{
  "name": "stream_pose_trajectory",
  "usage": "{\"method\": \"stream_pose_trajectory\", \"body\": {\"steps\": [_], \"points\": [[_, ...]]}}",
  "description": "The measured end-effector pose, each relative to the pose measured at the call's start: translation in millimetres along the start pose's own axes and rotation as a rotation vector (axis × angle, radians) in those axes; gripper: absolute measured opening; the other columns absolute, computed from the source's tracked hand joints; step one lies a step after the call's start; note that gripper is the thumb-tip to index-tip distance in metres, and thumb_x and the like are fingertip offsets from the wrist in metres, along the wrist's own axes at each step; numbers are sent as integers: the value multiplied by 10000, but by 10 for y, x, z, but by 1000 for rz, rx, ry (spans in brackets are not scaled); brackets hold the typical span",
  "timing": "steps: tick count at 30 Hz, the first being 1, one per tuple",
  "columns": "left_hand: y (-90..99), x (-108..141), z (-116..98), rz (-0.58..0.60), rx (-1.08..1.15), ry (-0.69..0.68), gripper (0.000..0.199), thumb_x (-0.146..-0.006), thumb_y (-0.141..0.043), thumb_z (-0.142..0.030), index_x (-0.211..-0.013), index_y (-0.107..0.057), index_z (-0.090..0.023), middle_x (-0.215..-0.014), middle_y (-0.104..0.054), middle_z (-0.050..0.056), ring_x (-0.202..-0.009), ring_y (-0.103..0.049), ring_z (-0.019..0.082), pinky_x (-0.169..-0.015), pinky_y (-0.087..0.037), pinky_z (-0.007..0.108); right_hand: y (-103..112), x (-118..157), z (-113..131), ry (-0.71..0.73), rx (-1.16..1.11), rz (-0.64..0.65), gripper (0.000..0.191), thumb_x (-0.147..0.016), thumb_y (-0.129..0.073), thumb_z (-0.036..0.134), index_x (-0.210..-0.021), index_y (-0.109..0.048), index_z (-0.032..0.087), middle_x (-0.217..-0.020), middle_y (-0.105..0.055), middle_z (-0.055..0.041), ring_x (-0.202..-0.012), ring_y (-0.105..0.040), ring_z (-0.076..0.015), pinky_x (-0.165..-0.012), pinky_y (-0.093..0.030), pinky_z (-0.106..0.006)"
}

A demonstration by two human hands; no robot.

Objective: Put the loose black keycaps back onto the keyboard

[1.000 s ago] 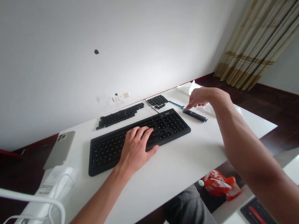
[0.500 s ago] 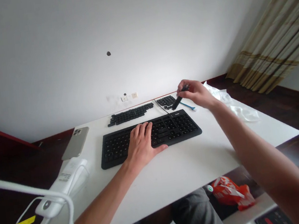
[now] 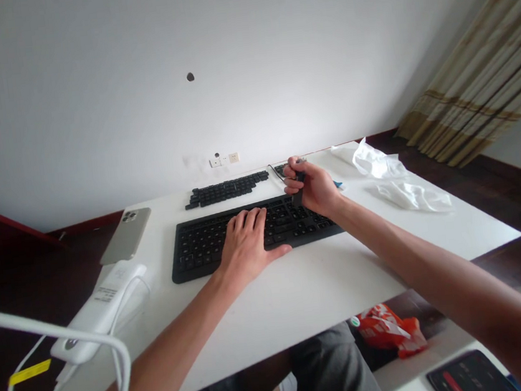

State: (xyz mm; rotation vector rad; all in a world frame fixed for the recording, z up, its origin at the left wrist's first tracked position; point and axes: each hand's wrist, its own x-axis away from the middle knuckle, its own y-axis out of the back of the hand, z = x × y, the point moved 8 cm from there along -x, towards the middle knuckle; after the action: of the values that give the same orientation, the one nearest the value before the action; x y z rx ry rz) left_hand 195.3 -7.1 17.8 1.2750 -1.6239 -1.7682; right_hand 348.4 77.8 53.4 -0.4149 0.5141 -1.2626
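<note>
A black keyboard lies on the white table. My left hand rests flat over its middle, fingers stretched out and thumb apart. Held in the closed fingers of my right hand is a black stick-like tool; its exact kind cannot be made out. The tool points down over the upper right of the keyboard, and whether it touches the keys is not clear. Behind the keyboard sits a block of loose black keycaps. A second group of keycaps is mostly hidden by my right hand.
On the left lie a phone and a white power strip with a looping white cable. Crumpled clear plastic lies on the right. A blue tool peeks out behind my right wrist. Below is an orange bag.
My right hand has moved left and toward me with the black tool, from beside the loose keycaps to over the keyboard. My left hand stays on the keys. The view has shifted slightly.
</note>
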Motion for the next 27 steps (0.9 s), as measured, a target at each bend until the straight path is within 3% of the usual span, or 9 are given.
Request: {"method": "stream_pose_trajectory", "body": {"steps": [3,8,19,27], "points": [[-9,-5,-4,19,-7,5,900,-917,-636,-747,-1531,-503,-103,-1490,-590,186,-1338,-521,377,-1165,-396,531,-82,41,-30,8,4,58,246,-800,-703,270,-762,-464,226,-637,-320,69,-516,-279,-95,-496,-351,-231],[-22,-3,2,27,-4,12,901,-903,-659,-745,-1528,-513,-113,-1510,-577,183,-1345,-512,380,-1162,-393,538,-163,100,-119,23,69,94,479,-845,-695,322,-600,-294,226,-517,-200,83,-471,-171,-91,-464,-244,-256],[-7,4,-45,4,86,-64,647,-919,-731,-623,-1440,-610,-260,-1461,-609,104,-1316,-534,343,-1156,-417,526,-197,141,-264,19,159,114,538,-885,-669,322,-542,-264,235,-462,-212,85,-421,-176,-78,-451,-177,-284],[-5,-3,-57,11,111,-67,632,-916,-743,-605,-1429,-642,-250,-1456,-608,116,-1328,-526,348,-1168,-414,537,-216,136,-302,17,197,115,545,-862,-685,317,-534,-256,237,-466,-217,86,-419,-195,-73,-445,-190,-274]]}}
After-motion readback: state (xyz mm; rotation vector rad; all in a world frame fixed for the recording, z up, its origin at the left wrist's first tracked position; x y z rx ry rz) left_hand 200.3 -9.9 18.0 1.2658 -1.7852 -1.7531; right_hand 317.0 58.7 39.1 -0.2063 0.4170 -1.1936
